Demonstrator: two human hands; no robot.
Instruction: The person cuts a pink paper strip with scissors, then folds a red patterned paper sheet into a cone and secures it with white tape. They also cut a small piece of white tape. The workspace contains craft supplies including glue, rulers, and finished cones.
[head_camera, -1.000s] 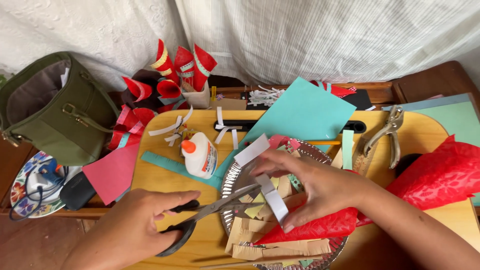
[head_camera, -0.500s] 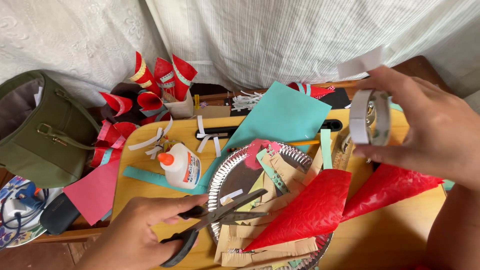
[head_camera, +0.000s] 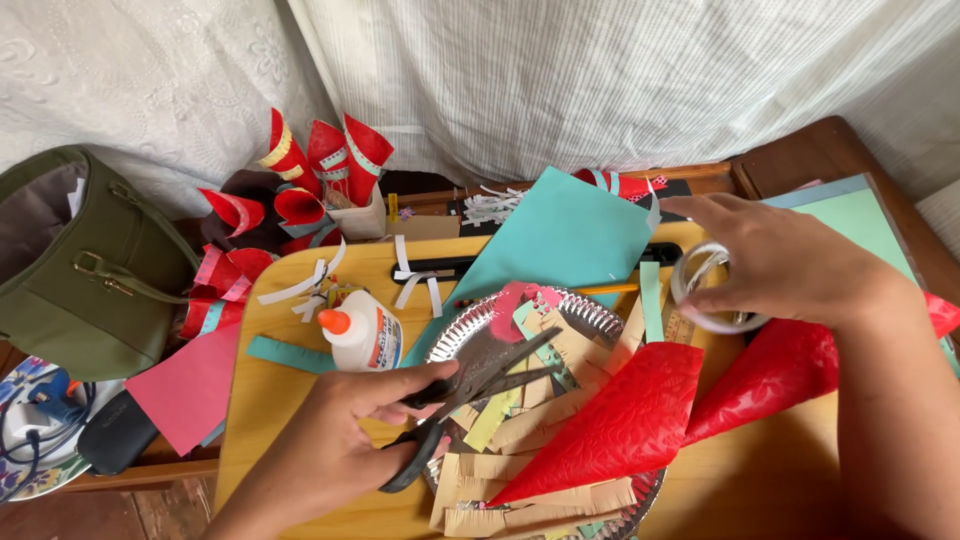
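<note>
Your L hand (head_camera: 320, 450) clamped black scissors (head_camera: 470, 385), blades apart, near worktop (head_camera: 270, 390) front edge. R hand (head_camera: 790, 265) gripped tape roll (head_camera: 705, 290) by right edge.

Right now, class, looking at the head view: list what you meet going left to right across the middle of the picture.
Green bag → glue bottle → scissors in left hand → red cone → tape roll in right hand.

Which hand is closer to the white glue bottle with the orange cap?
The left hand. It holds the black scissors just below and right of the glue bottle. The right hand is far off to the right, holding a roll of tape.
</note>
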